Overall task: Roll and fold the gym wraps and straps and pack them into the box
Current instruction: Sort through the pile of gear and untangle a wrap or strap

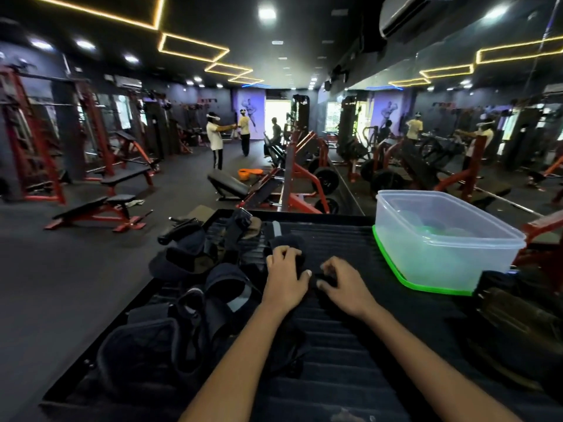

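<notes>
1. Black wrap [288,240] lies on the ribbed black tabletop [350,345], about midway between its left and right edges and toward the far edge; its far end shows as a soft dark bulge past the knuckles of the left hand.
2. Left hand [285,277] rests on top of the wrap with fingers curled down onto the fabric, thumb pointing right toward the other hand.
3. Right hand [342,283] sits just beside the left one, fingers bent and pinching the near end of the same wrap (the fabric there is dark against a dark surface, so its exact edge cannot be told).
4. Loose pile of black straps and wraps [195,287] runs along the left edge of the tabletop, from the near left corner up to the far edge, touching the left side of the held wrap.
5. Clear plastic box [441,239] stands open at the far right edge, on its green lid [405,280], well apart from the right hand.
6. Dark bag [511,324] lies at the right edge, nearer than the box.
</notes>
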The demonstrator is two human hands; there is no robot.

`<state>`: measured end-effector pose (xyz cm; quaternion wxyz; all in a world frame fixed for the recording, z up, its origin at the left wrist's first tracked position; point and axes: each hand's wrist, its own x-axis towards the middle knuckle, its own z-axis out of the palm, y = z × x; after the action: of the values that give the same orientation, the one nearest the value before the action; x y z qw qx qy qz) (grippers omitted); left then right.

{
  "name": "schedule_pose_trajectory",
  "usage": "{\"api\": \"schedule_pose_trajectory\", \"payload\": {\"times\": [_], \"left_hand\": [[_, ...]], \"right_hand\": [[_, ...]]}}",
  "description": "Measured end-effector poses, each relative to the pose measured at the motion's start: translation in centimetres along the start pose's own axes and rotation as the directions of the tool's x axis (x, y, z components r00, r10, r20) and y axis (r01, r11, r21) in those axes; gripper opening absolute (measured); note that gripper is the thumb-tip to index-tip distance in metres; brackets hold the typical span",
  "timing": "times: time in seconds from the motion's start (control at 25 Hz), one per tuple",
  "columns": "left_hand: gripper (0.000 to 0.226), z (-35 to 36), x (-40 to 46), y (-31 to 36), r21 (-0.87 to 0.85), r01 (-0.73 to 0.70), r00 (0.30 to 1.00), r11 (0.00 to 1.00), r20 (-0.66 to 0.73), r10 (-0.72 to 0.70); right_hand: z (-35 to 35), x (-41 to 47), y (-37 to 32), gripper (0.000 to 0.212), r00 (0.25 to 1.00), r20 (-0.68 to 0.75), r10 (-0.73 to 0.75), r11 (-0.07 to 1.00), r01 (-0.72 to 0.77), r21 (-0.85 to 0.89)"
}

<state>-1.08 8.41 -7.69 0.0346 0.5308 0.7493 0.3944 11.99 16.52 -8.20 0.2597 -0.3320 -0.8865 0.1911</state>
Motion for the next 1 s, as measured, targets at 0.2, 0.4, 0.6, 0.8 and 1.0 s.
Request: {"api": "schedule_pose_trajectory", "payload": {"times": [0.2, 0.4, 0.6, 0.8, 1.0], "left_hand": [[0.066, -0.6, 2.1, -1.2, -0.226, 0.274, 0.956, 0.935, -0.04, -0.29], [0.061, -0.5, 3.0, -1.4, -0.506, 0.341, 0.903, 0.792, -0.057, -0.425], [0.048, 0.2, 2.4, -1.2, -0.356, 0.206, 0.979, 0.911, 0.082, -0.189], [0.045, 0.4, 1.1, -0.5, -0.418, -0.042, 0.947, 0.908, 0.274, 0.169], [0.071, 0.6, 1.5, -0.7, -0.498, 0.107, 0.934, 0.861, 0.346, 0.084]], "right_hand": [[1.9, -0.9, 0.6, 0.024, 0.991, 0.043, -0.13, 0.947, 0.137, -0.292], [1.5, -0.5, 1.1, 0.023, 0.991, 0.082, -0.106, 0.977, 0.119, -0.176], [0.6, 0.4, 1.7, 0.028, 0.983, -0.084, 0.16, 0.915, -0.116, 0.386], [-0.6, 0.7, 2.8, 0.041, 0.89, -0.054, 0.454, 0.688, -0.312, 0.655], [-2.4, -0.1, 2.9, 0.014, 0.965, 0.079, 0.25, 0.613, -0.221, 0.759]]}}
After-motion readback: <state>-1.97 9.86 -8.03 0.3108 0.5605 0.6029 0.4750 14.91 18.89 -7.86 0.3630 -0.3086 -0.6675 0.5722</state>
